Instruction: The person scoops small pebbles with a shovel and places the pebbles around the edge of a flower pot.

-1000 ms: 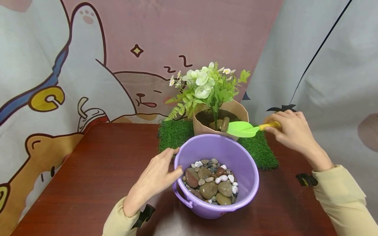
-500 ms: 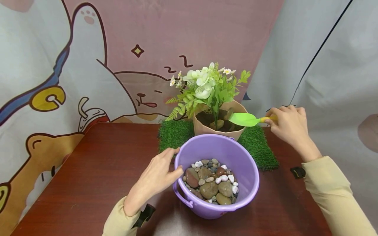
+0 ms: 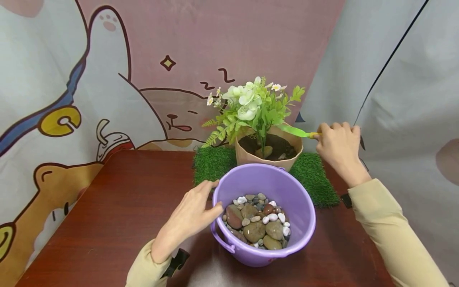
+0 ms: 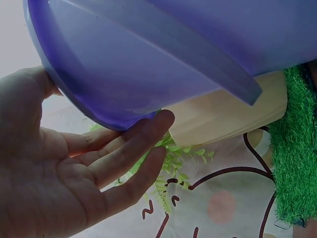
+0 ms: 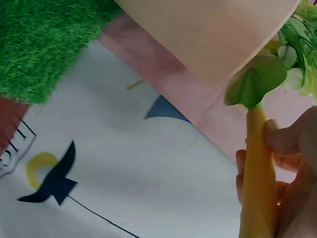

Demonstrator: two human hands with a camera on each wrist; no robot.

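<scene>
My right hand (image 3: 340, 151) grips the yellow handle of a small garden trowel (image 3: 295, 131). Its bright green blade is turned nearly edge-on above the right rim of a beige flower pot (image 3: 247, 156). In the pot, white-flowered greenery (image 3: 247, 99) rises from dark soil, with a brown stone (image 3: 266, 151) by the stem and a smaller one (image 3: 282, 156) near the front. My left hand (image 3: 190, 211) holds the left rim of a purple bucket (image 3: 301, 207) between thumb and fingers. Several wet pebbles and larger stones (image 3: 254, 231) cover the bucket's bottom.
The pot stands on a green artificial turf mat (image 3: 317, 183), directly behind the bucket. Beneath lies a dark red wooden table (image 3: 136, 199). A cartoon-printed cloth (image 3: 143, 48) hangs close behind, continuing along the right side.
My right hand has moved left and away from me, tipping the trowel blade up on edge. The brown stone at the blade's tip is no longer visible there. The left hand stays put.
</scene>
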